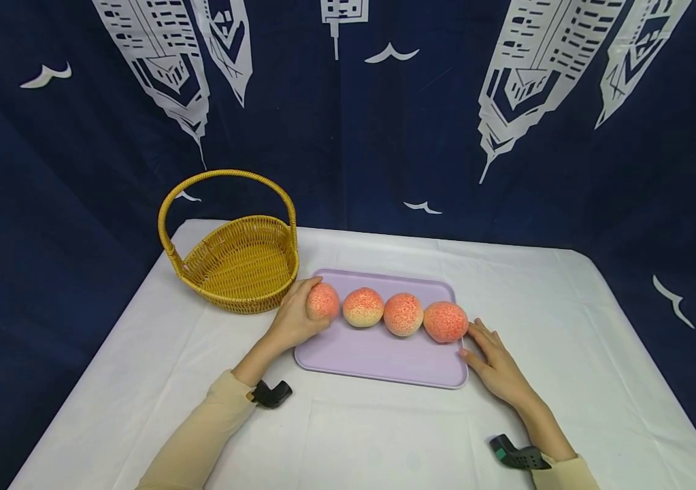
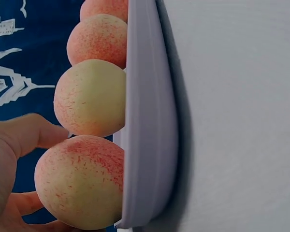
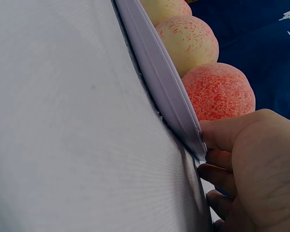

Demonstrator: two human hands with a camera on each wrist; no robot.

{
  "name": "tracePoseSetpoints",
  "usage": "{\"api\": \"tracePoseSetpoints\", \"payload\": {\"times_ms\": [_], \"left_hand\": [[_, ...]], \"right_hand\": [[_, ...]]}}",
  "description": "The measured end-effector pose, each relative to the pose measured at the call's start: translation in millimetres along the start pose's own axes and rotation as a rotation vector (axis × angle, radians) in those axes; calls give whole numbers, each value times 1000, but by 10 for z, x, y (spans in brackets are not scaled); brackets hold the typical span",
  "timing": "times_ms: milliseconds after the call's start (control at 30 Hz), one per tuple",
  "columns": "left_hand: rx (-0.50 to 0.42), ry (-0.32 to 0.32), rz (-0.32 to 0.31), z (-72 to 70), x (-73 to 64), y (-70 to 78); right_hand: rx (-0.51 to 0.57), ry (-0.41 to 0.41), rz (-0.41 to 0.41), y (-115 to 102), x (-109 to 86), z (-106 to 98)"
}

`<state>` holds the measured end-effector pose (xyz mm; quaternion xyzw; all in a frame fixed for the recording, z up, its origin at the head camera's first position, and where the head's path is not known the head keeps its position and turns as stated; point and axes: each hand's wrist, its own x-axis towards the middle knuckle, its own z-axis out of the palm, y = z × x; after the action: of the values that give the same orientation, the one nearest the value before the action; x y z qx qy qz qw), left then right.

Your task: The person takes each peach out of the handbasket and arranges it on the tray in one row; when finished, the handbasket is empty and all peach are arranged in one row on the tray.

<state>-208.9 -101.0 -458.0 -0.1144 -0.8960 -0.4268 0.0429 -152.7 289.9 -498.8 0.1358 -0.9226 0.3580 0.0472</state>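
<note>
Several pink and cream peaches sit in a row across a lavender tray (image 1: 378, 361). My left hand (image 1: 295, 318) holds the leftmost peach (image 1: 323, 301), thumb on one side and fingers around the other. In the left wrist view this peach (image 2: 79, 183) is low over the tray, beside the neighbouring peach (image 2: 89, 99). My right hand (image 1: 497, 367) rests at the tray's right edge, fingers extended next to the rightmost peach (image 1: 445, 322). In the right wrist view the thumb (image 3: 222, 131) lies at the tray's rim.
A yellow woven basket (image 1: 250, 299) with a tall arched handle stands at the back left, close to the tray. White cloth (image 1: 384, 435) covers the table. A dark blue curtain (image 1: 348, 136) with white printed shapes hangs behind.
</note>
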Motion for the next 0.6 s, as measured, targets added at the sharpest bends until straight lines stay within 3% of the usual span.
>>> {"api": "tracePoseSetpoints", "payload": {"times_ms": [233,600], "left_hand": [[-5,15,-23,29,3,-16],[-18,20,10,49,4,-42]], "right_hand": [[-2,-4,7,-3,-4,-1],[0,-6,12,6,-3,2]]}}
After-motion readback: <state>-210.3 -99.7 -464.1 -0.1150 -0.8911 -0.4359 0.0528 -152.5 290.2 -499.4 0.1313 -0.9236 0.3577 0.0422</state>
